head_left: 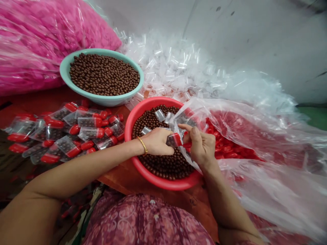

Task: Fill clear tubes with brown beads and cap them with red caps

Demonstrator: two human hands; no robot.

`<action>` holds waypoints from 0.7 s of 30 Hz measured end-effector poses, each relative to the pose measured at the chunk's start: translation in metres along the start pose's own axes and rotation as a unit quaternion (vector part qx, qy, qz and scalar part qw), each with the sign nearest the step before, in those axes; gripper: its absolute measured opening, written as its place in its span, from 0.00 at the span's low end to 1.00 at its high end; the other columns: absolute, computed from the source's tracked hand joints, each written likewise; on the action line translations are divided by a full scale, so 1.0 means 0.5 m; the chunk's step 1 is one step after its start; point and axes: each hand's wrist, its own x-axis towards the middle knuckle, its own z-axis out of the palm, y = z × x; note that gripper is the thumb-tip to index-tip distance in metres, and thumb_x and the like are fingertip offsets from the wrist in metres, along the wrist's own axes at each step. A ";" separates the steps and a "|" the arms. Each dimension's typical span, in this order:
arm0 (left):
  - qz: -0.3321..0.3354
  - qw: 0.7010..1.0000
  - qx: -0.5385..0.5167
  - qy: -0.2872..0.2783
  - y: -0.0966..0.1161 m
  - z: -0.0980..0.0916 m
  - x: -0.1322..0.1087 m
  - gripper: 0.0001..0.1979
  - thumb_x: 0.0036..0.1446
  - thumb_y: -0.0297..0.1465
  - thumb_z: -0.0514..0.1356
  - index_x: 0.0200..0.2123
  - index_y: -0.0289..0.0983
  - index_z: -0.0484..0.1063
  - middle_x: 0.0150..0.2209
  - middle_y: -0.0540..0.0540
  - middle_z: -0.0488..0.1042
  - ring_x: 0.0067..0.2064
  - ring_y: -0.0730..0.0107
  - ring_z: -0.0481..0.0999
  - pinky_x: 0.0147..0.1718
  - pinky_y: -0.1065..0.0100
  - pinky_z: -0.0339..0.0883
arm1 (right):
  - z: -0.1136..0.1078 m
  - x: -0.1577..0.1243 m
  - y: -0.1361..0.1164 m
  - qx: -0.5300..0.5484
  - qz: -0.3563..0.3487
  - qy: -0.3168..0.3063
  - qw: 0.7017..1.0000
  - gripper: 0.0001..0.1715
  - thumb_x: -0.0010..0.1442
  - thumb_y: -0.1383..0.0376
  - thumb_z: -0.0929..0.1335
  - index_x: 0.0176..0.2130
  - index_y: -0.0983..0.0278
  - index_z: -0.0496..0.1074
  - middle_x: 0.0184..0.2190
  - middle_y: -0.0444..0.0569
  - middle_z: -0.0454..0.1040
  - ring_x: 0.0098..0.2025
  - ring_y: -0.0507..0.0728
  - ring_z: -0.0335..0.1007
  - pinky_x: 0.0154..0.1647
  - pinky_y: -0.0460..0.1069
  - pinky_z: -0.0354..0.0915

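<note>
On my feed, the left hand (pixel 157 141) grips a clear container (pixel 171 141), red end toward the right hand (pixel 203 144).
Its long axis runs roughly crosswise above the smooth red basin (pixel 166 183) of glossy, round brown beads (pixel 166 168); the right hand curls just beside, but I can't tell its grasp. Thin, crinkled film (pixel 255 122) spreads rightward; red-capped containers (pixel 88 132) heap left.

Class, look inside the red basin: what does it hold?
Brown balls, with clear containers on top. The left hand and plastic bag cover parts; whatever lies beneath cannot be seen.
</note>
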 end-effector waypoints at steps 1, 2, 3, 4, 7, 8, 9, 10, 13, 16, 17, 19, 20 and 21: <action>0.004 1.000 0.018 -0.010 0.001 -0.001 0.000 0.04 0.37 0.27 0.56 0.20 0.37 0.61 0.18 0.55 0.61 0.22 0.76 0.60 0.22 0.72 0.52 | 0.009 0.006 -0.002 0.040 0.017 0.023 0.999 0.30 0.61 0.45 0.57 0.34 0.62 0.77 0.17 0.44 0.63 0.22 0.53 0.62 0.28 0.49 0.63; 0.009 0.999 0.036 -0.019 0.001 -0.001 -0.001 0.04 0.37 0.27 0.57 0.20 0.37 0.61 0.18 0.54 0.61 0.22 0.75 0.61 0.22 0.72 0.52 | 0.021 0.012 -0.004 0.084 0.039 0.033 0.995 0.32 0.61 0.44 0.56 0.36 0.62 0.76 0.18 0.44 0.63 0.22 0.52 0.62 0.28 0.49 0.63; 0.017 0.998 0.053 -0.030 0.001 -0.001 -0.002 0.04 0.37 0.27 0.57 0.20 0.37 0.62 0.18 0.54 0.61 0.22 0.75 0.61 0.22 0.72 0.53 | 0.035 0.017 -0.007 0.127 0.061 0.028 0.990 0.35 0.61 0.42 0.54 0.40 0.61 0.75 0.20 0.44 0.65 0.23 0.52 0.62 0.28 0.48 0.64; 0.026 0.997 0.068 -0.039 0.001 0.000 -0.004 0.04 0.38 0.27 0.57 0.21 0.37 0.63 0.18 0.53 0.61 0.21 0.74 0.61 0.22 0.72 0.53 | 0.048 0.021 -0.010 0.161 0.080 0.012 0.984 0.37 0.61 0.41 0.51 0.45 0.60 0.74 0.24 0.45 0.67 0.24 0.52 0.64 0.29 0.48 0.65; 0.043 0.991 0.110 -0.056 -0.003 0.005 -0.010 0.03 0.39 0.28 0.57 0.23 0.36 0.67 0.19 0.51 0.64 0.22 0.71 0.64 0.23 0.71 0.56 | 0.078 0.028 -0.009 0.192 0.102 -0.045 0.975 0.43 0.60 0.39 0.44 0.57 0.56 0.64 0.41 0.49 0.72 0.41 0.55 0.70 0.46 0.53 0.67; 0.044 0.989 0.130 -0.055 -0.005 0.008 -0.012 0.04 0.40 0.28 0.57 0.25 0.36 0.68 0.21 0.49 0.66 0.23 0.69 0.66 0.24 0.70 0.57 | 0.084 0.027 -0.006 0.180 0.102 -0.068 0.976 0.44 0.60 0.39 0.43 0.60 0.55 0.60 0.46 0.49 0.71 0.48 0.56 0.69 0.54 0.55 0.63; 0.044 0.985 0.155 -0.054 -0.007 0.011 -0.013 0.06 0.41 0.29 0.57 0.27 0.35 0.70 0.23 0.47 0.69 0.25 0.67 0.68 0.25 0.69 0.59 | 0.087 0.026 -0.001 0.164 0.100 -0.093 0.977 0.44 0.59 0.39 0.43 0.62 0.55 0.56 0.52 0.49 0.69 0.54 0.57 0.65 0.60 0.56 0.57; 0.041 0.981 0.182 -0.053 -0.009 0.014 -0.015 0.08 0.42 0.29 0.57 0.29 0.34 0.71 0.25 0.45 0.71 0.27 0.64 0.70 0.27 0.68 0.61 | 0.089 0.023 0.004 0.147 0.095 -0.116 0.978 0.44 0.59 0.39 0.44 0.64 0.56 0.53 0.56 0.49 0.66 0.59 0.57 0.60 0.64 0.57 0.51; 0.043 0.968 0.241 -0.063 -0.016 0.023 -0.018 0.12 0.43 0.29 0.57 0.34 0.32 0.73 0.28 0.39 0.74 0.32 0.55 0.74 0.32 0.63 0.66 | 0.088 0.012 0.010 0.104 0.056 -0.166 0.979 0.46 0.59 0.38 0.47 0.66 0.59 0.50 0.65 0.49 0.53 0.67 0.57 0.46 0.68 0.57 0.40; 0.064 0.966 0.244 -0.050 -0.012 0.028 -0.015 0.12 0.44 0.29 0.57 0.33 0.32 0.73 0.29 0.38 0.75 0.32 0.53 0.75 0.33 0.60 0.67 | 0.079 0.011 -0.008 0.117 0.029 -0.157 0.980 0.45 0.60 0.39 0.45 0.65 0.58 0.51 0.66 0.47 0.53 0.67 0.56 0.47 0.67 0.57 0.46; 0.071 0.969 0.234 -0.032 -0.007 0.027 -0.015 0.10 0.45 0.30 0.57 0.32 0.32 0.72 0.28 0.39 0.75 0.31 0.55 0.74 0.32 0.61 0.66 | 0.072 0.014 -0.017 0.133 0.025 -0.134 0.982 0.44 0.60 0.40 0.43 0.65 0.56 0.52 0.64 0.47 0.57 0.65 0.57 0.51 0.65 0.57 0.50; 0.075 0.977 0.197 0.020 0.008 0.020 -0.021 0.07 0.45 0.29 0.57 0.30 0.34 0.71 0.25 0.45 0.73 0.28 0.63 0.72 0.30 0.66 0.64 | 0.049 0.021 -0.031 0.165 0.022 -0.058 0.984 0.45 0.60 0.41 0.40 0.62 0.55 0.57 0.57 0.49 0.66 0.60 0.57 0.61 0.57 0.57 0.60; 0.073 0.981 0.175 0.051 0.015 0.012 -0.029 0.06 0.46 0.29 0.57 0.29 0.35 0.70 0.24 0.48 0.72 0.27 0.67 0.71 0.29 0.69 0.63 | 0.032 0.023 -0.032 0.170 0.022 -0.019 0.985 0.45 0.60 0.42 0.40 0.59 0.56 0.61 0.51 0.51 0.71 0.55 0.58 0.66 0.53 0.56 0.63; 0.070 0.982 0.156 0.084 0.022 0.002 -0.043 0.04 0.46 0.28 0.57 0.29 0.36 0.70 0.23 0.50 0.71 0.25 0.71 0.70 0.28 0.71 0.61 | 0.013 0.025 -0.028 0.161 0.026 0.012 0.987 0.43 0.61 0.42 0.43 0.55 0.57 0.66 0.45 0.51 0.74 0.49 0.58 0.69 0.48 0.55 0.65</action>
